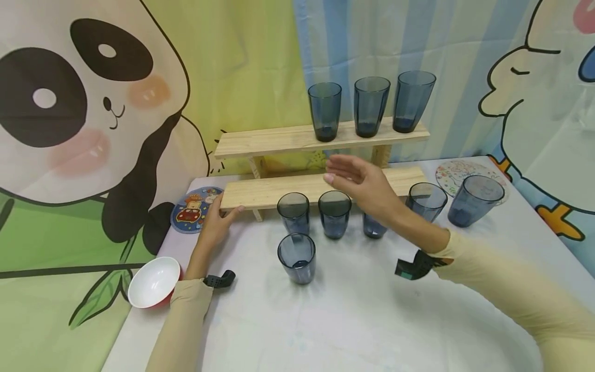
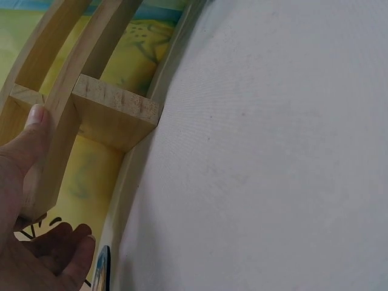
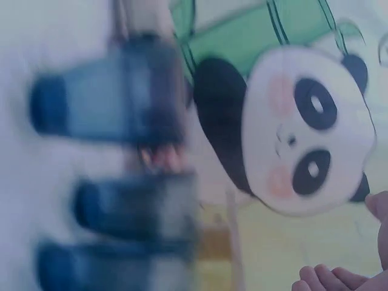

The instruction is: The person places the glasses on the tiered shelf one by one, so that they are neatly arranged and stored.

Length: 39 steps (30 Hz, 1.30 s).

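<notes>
My left hand [image 1: 215, 226] holds the left end of the two-tier wooden shelf's lower board [image 1: 274, 192]. In the left wrist view the thumb lies against the board [image 2: 60, 121], while several fingers are curled below its end. My right hand [image 1: 364, 183] hovers over the lower board with its fingers slightly bent and nothing in them. Three blue-tinted drinking glasses stand on the upper board [image 1: 265, 142], the left one [image 1: 325, 111] nearest that hand. Below, a row of similar glasses [image 1: 334, 214] stands along the shelf's front, one partly hidden by the right forearm.
One glass [image 1: 297, 258] stands nearer the front of the white table [image 1: 325, 320]. Two more glasses, including one tilted in view [image 1: 475, 201], are at the right near a round patterned mat [image 1: 453, 175]. At the left lie a blue round mat [image 1: 190, 212] and a white bowl [image 1: 154, 281].
</notes>
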Each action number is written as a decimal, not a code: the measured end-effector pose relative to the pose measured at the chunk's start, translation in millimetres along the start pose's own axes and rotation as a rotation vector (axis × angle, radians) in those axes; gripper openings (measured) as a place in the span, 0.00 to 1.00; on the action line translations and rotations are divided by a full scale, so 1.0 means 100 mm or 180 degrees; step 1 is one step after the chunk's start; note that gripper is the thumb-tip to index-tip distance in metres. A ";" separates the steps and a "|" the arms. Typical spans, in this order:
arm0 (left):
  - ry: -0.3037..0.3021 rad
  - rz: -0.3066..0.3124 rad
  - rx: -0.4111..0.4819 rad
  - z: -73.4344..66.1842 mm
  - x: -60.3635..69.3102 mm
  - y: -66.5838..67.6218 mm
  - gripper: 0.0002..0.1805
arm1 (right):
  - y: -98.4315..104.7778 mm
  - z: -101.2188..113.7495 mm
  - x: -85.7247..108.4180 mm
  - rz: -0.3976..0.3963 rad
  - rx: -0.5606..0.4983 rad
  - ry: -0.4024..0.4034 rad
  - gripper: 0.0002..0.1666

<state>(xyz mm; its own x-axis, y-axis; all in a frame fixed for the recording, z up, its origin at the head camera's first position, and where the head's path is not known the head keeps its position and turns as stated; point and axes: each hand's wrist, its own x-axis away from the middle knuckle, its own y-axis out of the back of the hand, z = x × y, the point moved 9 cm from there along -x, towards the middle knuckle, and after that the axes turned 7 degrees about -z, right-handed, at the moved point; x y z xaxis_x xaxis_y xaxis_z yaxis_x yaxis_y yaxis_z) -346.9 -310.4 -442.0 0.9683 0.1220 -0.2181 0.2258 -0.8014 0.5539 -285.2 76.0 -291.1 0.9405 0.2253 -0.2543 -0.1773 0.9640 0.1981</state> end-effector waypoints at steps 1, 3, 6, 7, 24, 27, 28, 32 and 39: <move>0.0005 0.0004 -0.0006 0.00 0.00 0.00 0.51 | -0.06 -0.05 0.12 0.0075 -0.0054 -0.0023 0.38; 0.0024 0.0014 -0.0013 0.00 0.00 0.00 0.52 | -0.19 -0.17 0.32 0.0228 -0.0058 -0.0032 0.40; 0.0054 0.0021 -0.0018 0.01 0.00 0.00 0.53 | -0.39 -0.38 0.58 0.0388 0.0036 -0.0045 0.45; 0.0063 0.0020 -0.0022 0.01 0.00 0.00 0.53 | -0.45 -0.46 0.65 0.0431 0.0112 -0.0030 0.46; 0.0024 0.0005 0.0014 0.03 -0.01 -0.01 0.51 | -1.10 -1.05 0.80 0.0950 0.0112 0.0146 0.55; 0.0042 0.0005 0.0001 0.03 -0.01 -0.01 0.51 | -1.12 -1.08 0.79 0.0957 0.0048 0.0210 0.53; 0.0047 0.0003 -0.0002 0.03 -0.01 -0.01 0.51 | -1.12 -1.09 0.79 0.0953 0.0036 0.0234 0.53; 0.0030 0.0002 0.0007 0.03 -0.02 -0.01 0.51 | -1.13 -1.09 0.80 0.0944 -0.0013 0.0297 0.53; 0.0005 0.0021 0.0037 0.02 -0.02 -0.02 0.50 | -1.13 -1.08 0.80 0.0931 -0.0121 0.0340 0.48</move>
<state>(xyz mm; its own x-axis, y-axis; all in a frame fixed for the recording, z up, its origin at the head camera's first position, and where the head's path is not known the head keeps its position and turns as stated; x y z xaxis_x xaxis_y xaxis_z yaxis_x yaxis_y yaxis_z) -349.4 -310.2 -444.3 0.9699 0.1177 -0.2133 0.2182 -0.8089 0.5460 -221.0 0.0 -435.7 0.8126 0.5055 -0.2900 -0.4486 0.8602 0.2426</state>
